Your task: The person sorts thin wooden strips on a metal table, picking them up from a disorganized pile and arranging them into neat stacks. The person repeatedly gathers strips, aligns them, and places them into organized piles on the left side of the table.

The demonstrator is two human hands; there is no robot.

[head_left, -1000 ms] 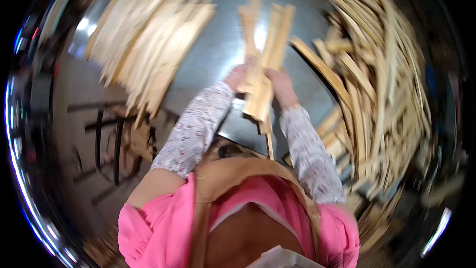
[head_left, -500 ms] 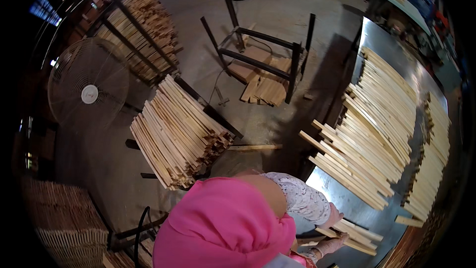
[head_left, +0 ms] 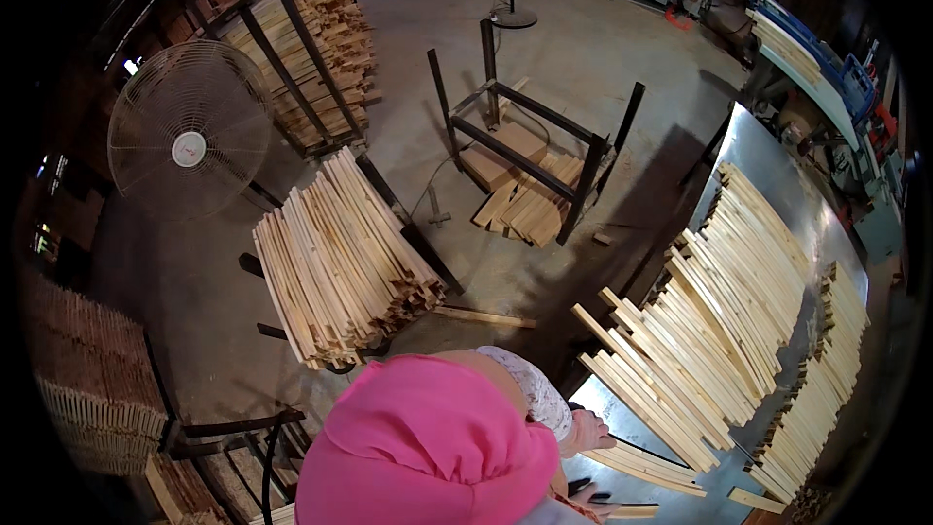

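At the lower right, my left hand (head_left: 586, 431), below a white patterned sleeve, closes on the near ends of a few pale wooden slats (head_left: 653, 468) lying on a shiny metal table (head_left: 622, 420). My right hand (head_left: 589, 499) is lower down, partly hidden by pink cloth (head_left: 428, 437). Its fingers look spread, close to the end of another slat (head_left: 634, 510). Just beyond my left hand, a long row of slats (head_left: 695, 321) lies side by side across the table. A second row (head_left: 816, 379) runs along the table's far right side.
To the left, a stack of slats (head_left: 340, 262) rests on a dark metal rack. A large round fan (head_left: 189, 149) stands behind it. An upturned metal frame (head_left: 530, 160) sits on the floor around a cardboard box (head_left: 505, 157) and short boards. More stacked wood (head_left: 97, 369) is at lower left.
The view has tilted, so the surroundings sit lower in the picture. Both hands have shifted left, toward my body. The slats by my left hand now lie closer to the long row.
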